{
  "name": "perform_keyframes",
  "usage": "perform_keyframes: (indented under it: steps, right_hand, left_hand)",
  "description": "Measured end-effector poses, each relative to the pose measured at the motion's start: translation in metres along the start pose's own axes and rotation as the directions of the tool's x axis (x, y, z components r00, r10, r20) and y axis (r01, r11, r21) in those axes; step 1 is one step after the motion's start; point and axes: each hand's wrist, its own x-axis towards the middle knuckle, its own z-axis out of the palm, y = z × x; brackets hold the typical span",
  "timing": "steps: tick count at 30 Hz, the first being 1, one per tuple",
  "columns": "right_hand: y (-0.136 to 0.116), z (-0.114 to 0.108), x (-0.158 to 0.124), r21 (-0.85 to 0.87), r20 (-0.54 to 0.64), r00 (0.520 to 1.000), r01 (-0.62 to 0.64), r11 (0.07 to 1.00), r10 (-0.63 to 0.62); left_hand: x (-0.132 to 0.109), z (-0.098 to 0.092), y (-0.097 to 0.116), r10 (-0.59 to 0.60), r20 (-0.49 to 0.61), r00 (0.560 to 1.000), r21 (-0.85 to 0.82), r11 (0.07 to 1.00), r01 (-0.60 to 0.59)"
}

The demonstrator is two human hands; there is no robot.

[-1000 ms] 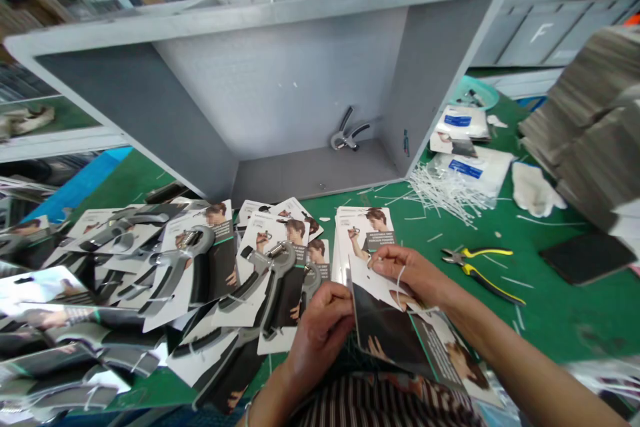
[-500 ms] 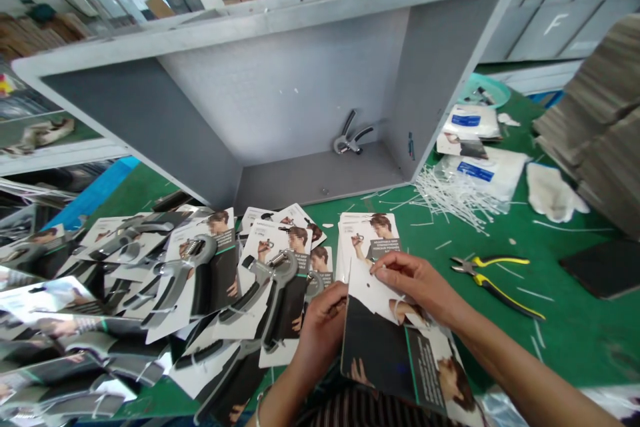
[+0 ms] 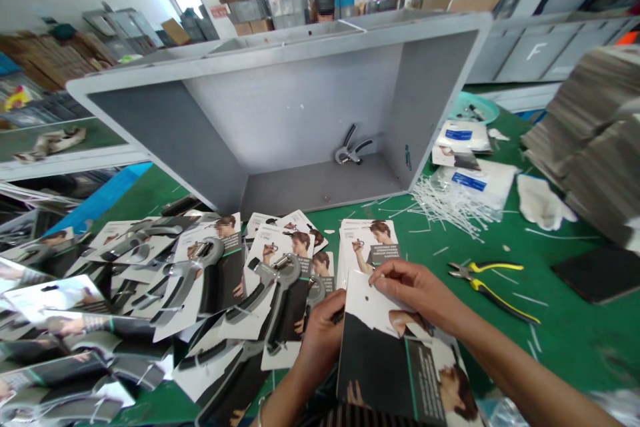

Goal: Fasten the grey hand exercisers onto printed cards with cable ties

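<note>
A printed backing card (image 3: 395, 360) with a dark lower half lies tilted in front of me. My left hand (image 3: 320, 340) grips its left edge from underneath. My right hand (image 3: 413, 290) pinches the card's white top near two small holes, with a thin white cable tie under its fingers. Just beyond the card sits a short stack of blank cards (image 3: 367, 240). To the left spreads a pile of cards with grey hand grippers (image 3: 270, 287) tied on.
A big grey open box (image 3: 280, 100) stands on its side at the back, a metal punch tool (image 3: 350, 147) inside. White cable ties (image 3: 445, 200), yellow-handled pliers (image 3: 493, 277), white bags (image 3: 475, 173), a glove (image 3: 543, 200) and tall card stacks (image 3: 590, 133) lie on the right.
The card has flattened and dropped lower in view. My right hand has slid along its top edge, and my left hand has shifted under the left edge. The view tilted up slightly.
</note>
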Motion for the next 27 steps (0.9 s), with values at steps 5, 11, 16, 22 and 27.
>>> perform_keyframes:
  steps: [5, 11, 16, 22, 27]
  right_hand:
    - [-0.009, 0.001, -0.002, -0.034, -0.024, 1.000, 0.019, 0.999, -0.020]
    - [-0.009, 0.005, -0.003, -0.097, 0.018, 0.999, 0.033, 0.995, -0.031]
    - [0.002, 0.011, -0.008, -0.137, 0.055, 0.997, 0.055, 0.989, -0.048]
    - [0.008, 0.014, -0.018, -0.120, 0.051, 0.998, 0.053, 0.991, -0.048]
    - [0.011, 0.010, -0.020, -0.147, 0.055, 0.998, 0.049, 0.988, -0.041]
  left_hand:
    - [-0.005, 0.003, -0.001, -0.172, -0.032, 0.985, -0.302, 0.941, 0.155]
    - [-0.001, 0.010, 0.008, -0.217, -0.037, 0.975, -0.417, 0.890, 0.182]
    - [-0.003, 0.006, 0.004, -0.229, -0.027, 0.973, -0.429, 0.882, 0.195]
    - [-0.013, 0.003, -0.001, -0.216, 0.045, 0.975, -0.452, 0.866, 0.213]
    - [-0.015, 0.002, -0.008, -0.182, 0.064, 0.981, -0.393, 0.899, 0.192]
